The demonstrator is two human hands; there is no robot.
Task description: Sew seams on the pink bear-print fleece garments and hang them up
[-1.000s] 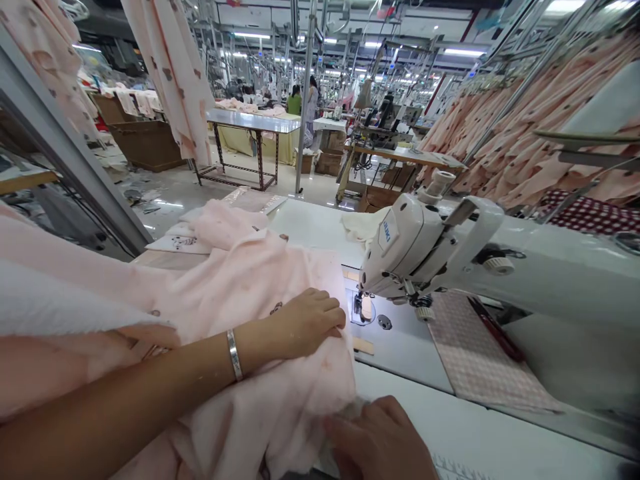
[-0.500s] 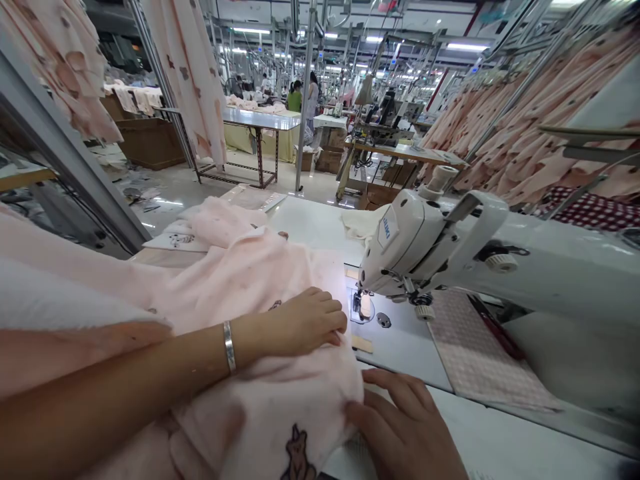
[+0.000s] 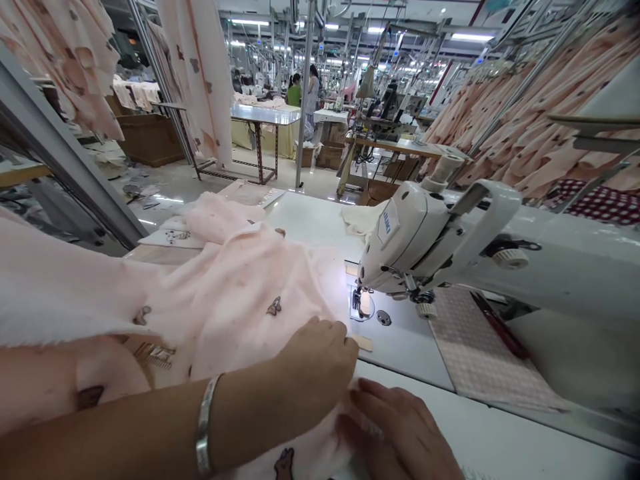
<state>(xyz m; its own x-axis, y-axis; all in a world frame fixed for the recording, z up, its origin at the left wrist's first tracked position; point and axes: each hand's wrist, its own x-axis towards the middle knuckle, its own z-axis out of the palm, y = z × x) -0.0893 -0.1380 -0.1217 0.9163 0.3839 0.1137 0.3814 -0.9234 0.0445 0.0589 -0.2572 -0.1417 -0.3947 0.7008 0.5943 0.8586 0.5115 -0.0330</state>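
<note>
Soft pink fleece fabric (image 3: 235, 293) with small brown bear prints lies in folds over the left of the sewing table. My left hand (image 3: 320, 363), a silver bracelet on its wrist, is closed on the fabric's right edge, fingers curled under. Just below it, my right hand (image 3: 400, 427) pinches the same edge between thumb and fingers; the fingertips are partly hidden by the cloth. Ahead of both hands stands a white sewing machine (image 3: 405, 233). Its lit presser foot (image 3: 357, 300) is just right of the fabric edge.
A pink gingham cloth (image 3: 490, 347) and dark red scissors (image 3: 500, 327) lie under the machine arm. Cream cloth (image 3: 360, 219) rests behind the needle. Pink garments (image 3: 530, 113) hang at the right, more at the left beside a metal post (image 3: 65, 140). Two people (image 3: 303, 93) stand far back.
My left hand has moved down and toward me along the fabric edge, close to my right hand. The right hand's fingers have drawn together on the cloth, and the fabric has shifted slightly.
</note>
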